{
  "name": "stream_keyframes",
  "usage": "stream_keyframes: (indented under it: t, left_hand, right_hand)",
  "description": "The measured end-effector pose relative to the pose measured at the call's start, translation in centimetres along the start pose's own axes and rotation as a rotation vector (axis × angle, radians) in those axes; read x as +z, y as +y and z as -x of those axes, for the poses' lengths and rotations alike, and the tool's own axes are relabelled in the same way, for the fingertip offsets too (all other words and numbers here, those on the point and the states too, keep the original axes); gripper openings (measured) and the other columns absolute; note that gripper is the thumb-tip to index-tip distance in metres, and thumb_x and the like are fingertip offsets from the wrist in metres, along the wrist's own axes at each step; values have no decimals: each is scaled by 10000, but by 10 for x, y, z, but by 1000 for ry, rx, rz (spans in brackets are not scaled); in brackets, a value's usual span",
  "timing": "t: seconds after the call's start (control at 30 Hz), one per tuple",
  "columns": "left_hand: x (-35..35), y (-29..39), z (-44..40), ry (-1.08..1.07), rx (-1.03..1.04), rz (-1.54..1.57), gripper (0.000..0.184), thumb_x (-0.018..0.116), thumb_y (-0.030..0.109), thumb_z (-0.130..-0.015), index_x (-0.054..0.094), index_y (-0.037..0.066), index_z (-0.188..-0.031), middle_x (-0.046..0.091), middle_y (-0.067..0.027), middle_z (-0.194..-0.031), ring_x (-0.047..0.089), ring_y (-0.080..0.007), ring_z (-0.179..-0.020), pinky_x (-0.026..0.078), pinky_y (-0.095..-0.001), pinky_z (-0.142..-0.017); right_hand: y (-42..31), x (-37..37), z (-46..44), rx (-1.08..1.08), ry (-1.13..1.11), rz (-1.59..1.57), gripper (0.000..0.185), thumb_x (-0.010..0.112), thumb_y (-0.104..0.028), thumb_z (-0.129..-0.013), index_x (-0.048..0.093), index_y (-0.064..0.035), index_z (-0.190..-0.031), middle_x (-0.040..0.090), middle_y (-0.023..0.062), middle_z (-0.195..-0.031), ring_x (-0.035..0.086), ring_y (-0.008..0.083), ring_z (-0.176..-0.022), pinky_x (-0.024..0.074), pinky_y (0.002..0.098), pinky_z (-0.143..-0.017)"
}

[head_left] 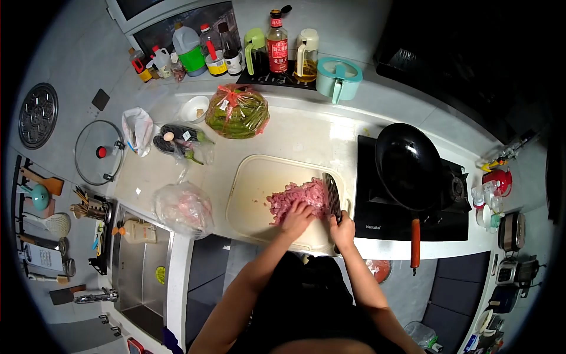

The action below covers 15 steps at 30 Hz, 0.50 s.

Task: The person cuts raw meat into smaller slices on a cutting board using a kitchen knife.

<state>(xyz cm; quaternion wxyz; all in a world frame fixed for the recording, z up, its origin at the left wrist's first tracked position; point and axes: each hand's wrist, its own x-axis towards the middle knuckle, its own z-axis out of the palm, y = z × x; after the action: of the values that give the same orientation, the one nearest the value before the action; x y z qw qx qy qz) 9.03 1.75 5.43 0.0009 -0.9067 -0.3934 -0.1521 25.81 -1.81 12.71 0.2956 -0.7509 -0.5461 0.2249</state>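
Observation:
A heap of cut pink raw meat (293, 199) lies on the right half of a cream cutting board (250, 177). My left hand (299, 220) rests on the near side of the heap, its fingers stretched out and touching the meat. In my right hand (342, 230) is the handle of a kitchen knife (331, 193). The dark, patterned blade stands along the right edge of the meat, pointing away from me. Its cutting edge is not clearly visible.
Right of the board, a black wok (408, 162) sits on the gas stove (377, 215), its wooden handle (415, 243) toward me. Left are a plastic bag (184, 207), bagged eggplants (177, 138) and the sink (138, 265). Bagged green vegetables (237, 115) and several bottles stand behind.

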Motion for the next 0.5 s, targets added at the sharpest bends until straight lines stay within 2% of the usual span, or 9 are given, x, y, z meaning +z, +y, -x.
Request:
stream_keyframes:
  t: [0.07, 0.1, 0.27, 0.37, 0.4, 0.5]
  left_hand:
    - [-2, -20, 9, 3, -25, -11, 472, 750, 306, -539, 658, 126, -964, 548, -9, -1165, 417, -231, -1162, 243, -466, -1057]
    - [-3, -27, 13, 42, -45, -20, 462, 750, 323, -530, 663, 148, -948, 550, 16, -1141, 419, -221, -1151, 249, -465, -1050]
    - [-30, -43, 18, 89, -307, 44, 175, 713, 179, -596, 665, 176, -765, 567, 11, -998, 491, -237, -1000, 331, -449, -942]
    - [-58, -21, -2, 323, -367, 139, 85, 660, 132, -615, 643, 158, -694, 558, -10, -927, 507, -261, -922, 356, -436, -892]
    - [-46, -16, -6, 306, -386, 207, 94, 642, 160, -631, 632, 113, -712, 545, -35, -935, 482, -266, -956, 366, -452, -878]
    - [-19, 12, -31, 256, -242, 302, 140, 635, 171, -657, 634, 98, -777, 543, -63, -969, 478, -280, -985, 366, -465, -897]
  right_hand:
    - [7, -2, -2, -7, -12, -3, 260, 576, -242, -795, 558, 17, -798, 590, 231, -625, 598, 408, -617, 472, 463, -577]
    - [10, -2, -4, -7, -12, -9, 258, 583, -240, -792, 557, 16, -802, 585, 224, -616, 596, 403, -611, 467, 454, -564]
    - [23, -13, -12, 6, 17, 52, 260, 595, -245, -784, 559, 11, -812, 593, 218, -632, 598, 401, -624, 470, 461, -570]
    - [32, -17, -18, 30, 3, 88, 256, 593, -243, -787, 562, 11, -805, 605, 218, -653, 603, 405, -643, 478, 465, -585]
    - [35, -18, -21, 18, -5, 113, 262, 587, -249, -789, 567, 11, -814, 610, 223, -661, 609, 402, -642, 487, 467, -594]
    - [40, -20, -27, -5, -32, 200, 277, 579, -263, -793, 576, 11, -837, 619, 235, -677, 620, 398, -641, 506, 472, -612]
